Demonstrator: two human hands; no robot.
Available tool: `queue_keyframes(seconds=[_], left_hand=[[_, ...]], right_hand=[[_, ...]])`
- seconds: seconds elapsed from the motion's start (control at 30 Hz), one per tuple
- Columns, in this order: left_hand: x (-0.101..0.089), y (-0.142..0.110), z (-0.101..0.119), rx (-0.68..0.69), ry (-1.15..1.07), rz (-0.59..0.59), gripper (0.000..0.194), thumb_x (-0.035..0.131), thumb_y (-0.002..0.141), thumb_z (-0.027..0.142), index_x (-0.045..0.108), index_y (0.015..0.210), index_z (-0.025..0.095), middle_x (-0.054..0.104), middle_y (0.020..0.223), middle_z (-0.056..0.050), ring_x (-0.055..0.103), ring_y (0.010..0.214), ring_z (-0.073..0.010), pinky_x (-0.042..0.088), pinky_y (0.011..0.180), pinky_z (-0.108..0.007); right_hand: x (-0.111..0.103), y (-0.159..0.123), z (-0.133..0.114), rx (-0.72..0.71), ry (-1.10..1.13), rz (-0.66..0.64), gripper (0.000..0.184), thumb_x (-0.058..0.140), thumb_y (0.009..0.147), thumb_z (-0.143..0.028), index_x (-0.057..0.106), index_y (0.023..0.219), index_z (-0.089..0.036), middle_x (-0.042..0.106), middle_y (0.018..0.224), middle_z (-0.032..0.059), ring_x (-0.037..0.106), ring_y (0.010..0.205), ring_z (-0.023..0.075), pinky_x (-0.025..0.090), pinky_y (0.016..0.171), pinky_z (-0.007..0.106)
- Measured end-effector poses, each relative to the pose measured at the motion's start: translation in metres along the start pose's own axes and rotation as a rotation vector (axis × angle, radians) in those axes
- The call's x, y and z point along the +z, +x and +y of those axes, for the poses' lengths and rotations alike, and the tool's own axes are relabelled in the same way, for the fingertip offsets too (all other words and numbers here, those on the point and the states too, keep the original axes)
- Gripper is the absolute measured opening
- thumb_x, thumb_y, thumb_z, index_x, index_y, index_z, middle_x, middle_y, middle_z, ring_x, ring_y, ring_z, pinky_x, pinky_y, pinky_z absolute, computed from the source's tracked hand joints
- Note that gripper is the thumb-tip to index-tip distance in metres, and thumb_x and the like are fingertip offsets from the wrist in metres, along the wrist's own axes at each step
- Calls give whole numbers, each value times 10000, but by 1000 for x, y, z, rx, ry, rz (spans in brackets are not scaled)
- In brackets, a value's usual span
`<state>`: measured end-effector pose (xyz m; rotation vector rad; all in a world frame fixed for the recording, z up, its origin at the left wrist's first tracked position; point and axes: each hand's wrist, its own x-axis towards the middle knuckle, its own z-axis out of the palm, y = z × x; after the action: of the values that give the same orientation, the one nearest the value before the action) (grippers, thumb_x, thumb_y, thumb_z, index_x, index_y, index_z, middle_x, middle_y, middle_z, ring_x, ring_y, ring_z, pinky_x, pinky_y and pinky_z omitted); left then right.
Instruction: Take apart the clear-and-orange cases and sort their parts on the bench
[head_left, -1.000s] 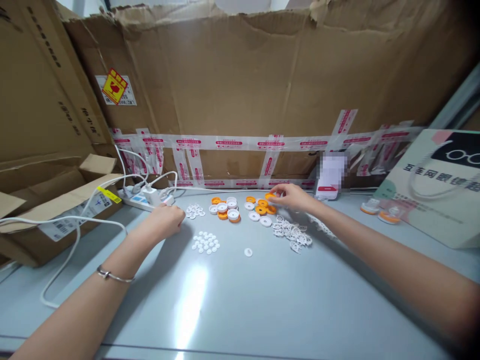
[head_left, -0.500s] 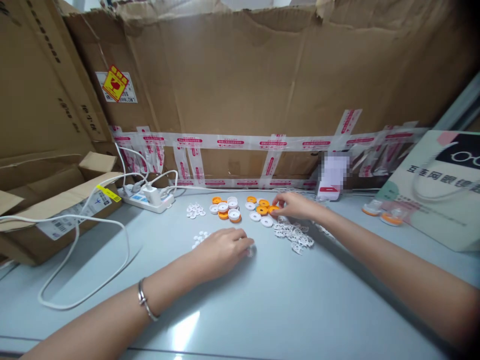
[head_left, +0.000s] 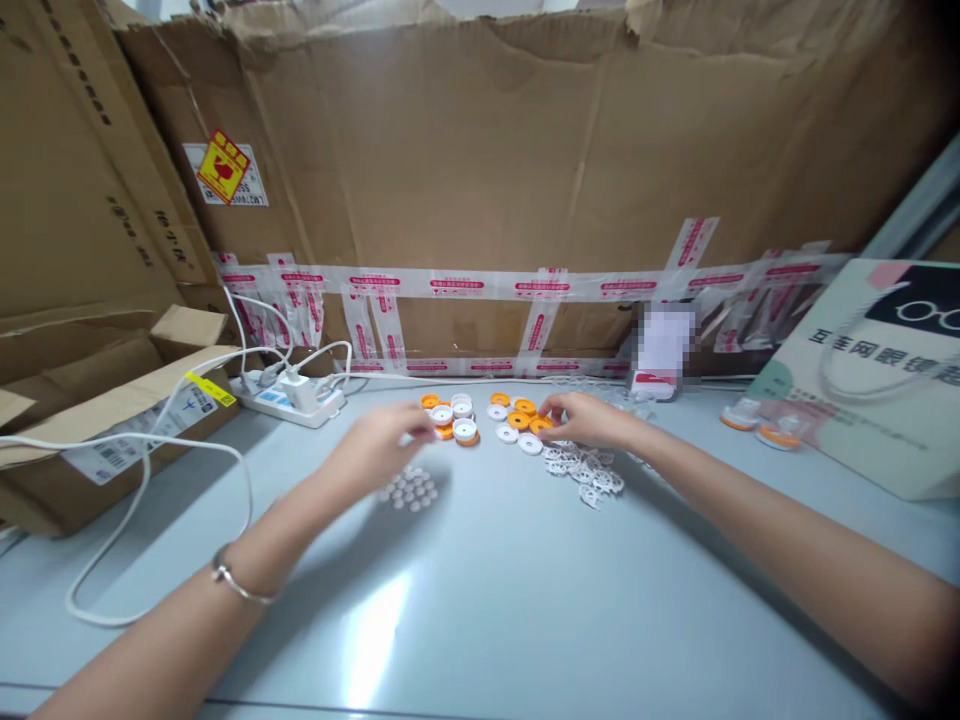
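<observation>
My left hand (head_left: 384, 440) is over the table beside a cluster of white and orange round cups (head_left: 464, 430). Its fingers are pinched; motion blur hides what they may hold. In front of it lies a pile of small white round pieces (head_left: 412, 488). My right hand (head_left: 583, 418) has thumb and fingertips closed on an orange disc (head_left: 541, 425), at the edge of a group of flat white discs (head_left: 530, 443) and orange discs (head_left: 518, 421). Under the right wrist, white openwork plastic pieces (head_left: 589, 472) lie in a loose heap.
A large cardboard box (head_left: 450, 170) walls off the back. At left are an open carton (head_left: 142, 420), a power strip (head_left: 300, 405) and a looping white cable (head_left: 247, 480). A pale phone-like object (head_left: 664, 345), orange-and-white parts (head_left: 778, 436) and a paper bag (head_left: 862, 400) stand right.
My left hand has moved back and left, from the table's middle to the cup cluster, uncovering the small round pieces. My right hand has stayed at the orange disc.
</observation>
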<state>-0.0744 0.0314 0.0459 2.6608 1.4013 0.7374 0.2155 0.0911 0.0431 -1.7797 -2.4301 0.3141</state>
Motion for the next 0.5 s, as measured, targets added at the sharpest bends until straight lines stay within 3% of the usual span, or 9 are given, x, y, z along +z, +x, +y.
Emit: queue_keyframes(seconds=[0.07, 0.13, 0.23, 0.4, 0.5], left_hand=[[-18, 0, -38, -171, 115, -3, 167, 491, 784, 264, 627, 760, 168, 634, 789, -40, 571, 735, -176, 420, 679, -269], [-26, -1, -73, -346, 158, -94, 165, 501, 738, 267, 635, 745, 171, 649, 767, -39, 581, 731, -195, 417, 663, -268], [-19, -3, -105, -407, 160, -151, 165, 492, 689, 243, 635, 680, 161, 659, 709, -59, 591, 681, -209, 414, 606, -271], [-1, -1, -109, -393, 133, -193, 174, 495, 669, 272, 636, 671, 170, 665, 688, -60, 602, 676, -204, 426, 599, -261], [2, 1, -106, -385, 117, -200, 187, 494, 674, 293, 637, 687, 173, 670, 698, -58, 609, 680, -202, 435, 606, -261]], right_hand=[[-1, -2, 0, -16, 16, 5, 335, 589, 666, -411, 624, 919, -195, 640, 810, 35, 577, 728, 182, 387, 593, 256], [-3, -4, 1, -32, 41, 30, 371, 568, 680, -446, 619, 945, -191, 637, 814, 34, 573, 720, 178, 386, 592, 256], [-13, -11, 6, -24, 73, 102, 384, 544, 702, -471, 616, 952, -187, 635, 830, 36, 557, 701, 170, 380, 586, 257], [-50, -40, 41, 85, 170, 291, 323, 487, 768, -455, 625, 874, -183, 644, 852, 50, 550, 737, 165, 386, 642, 262], [-68, -65, 84, 303, 151, 419, 281, 486, 777, -431, 625, 847, -197, 650, 876, 64, 552, 766, 175, 375, 667, 287]])
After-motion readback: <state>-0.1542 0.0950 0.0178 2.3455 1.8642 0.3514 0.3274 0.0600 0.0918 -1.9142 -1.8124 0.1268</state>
